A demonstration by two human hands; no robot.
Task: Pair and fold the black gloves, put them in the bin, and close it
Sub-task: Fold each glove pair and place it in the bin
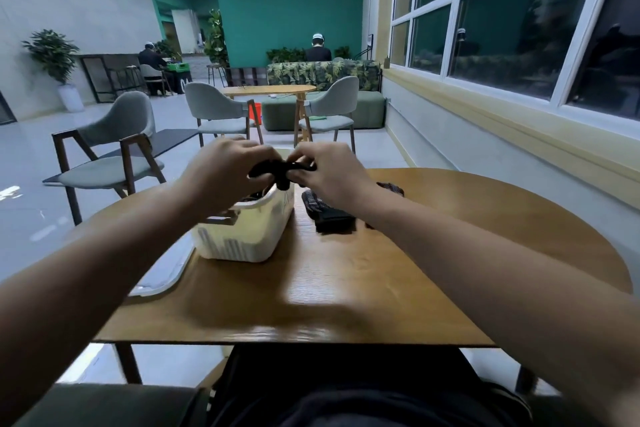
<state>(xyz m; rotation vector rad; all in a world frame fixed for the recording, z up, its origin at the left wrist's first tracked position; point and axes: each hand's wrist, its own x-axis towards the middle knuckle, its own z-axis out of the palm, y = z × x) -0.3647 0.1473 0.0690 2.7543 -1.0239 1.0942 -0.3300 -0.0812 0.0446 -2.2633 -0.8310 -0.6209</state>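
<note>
Both my hands are raised over the bin (pixel 242 236). My left hand (pixel 221 173) and right hand (pixel 329 173) each pinch one end of a small black bundle (pixel 280 170), fingers curled round it. The bundle hangs just above the bin's far rim, clear of the surface (pixel 346 288). Motion blur hides whether it is one glove or a matched pair, and whether its fold is complete. The bin stands open at centre left of the surface. Something dark shows just inside its rim beneath my left hand, possibly gloves already stowed, though I cannot tell for certain. The lid (pixel 162 274) lies flat on the surface beside the bin, to its left, partly under my left forearm. More gloves (pixel 329 215) lie in a dark heap on the surface just right of the bin, partly hidden by my right wrist. I judge the task to be at its middle stage: one bundle is being folded or is about to drop in. The heap is not yet paired, folded or binned, and the lid is not yet on.
</note>
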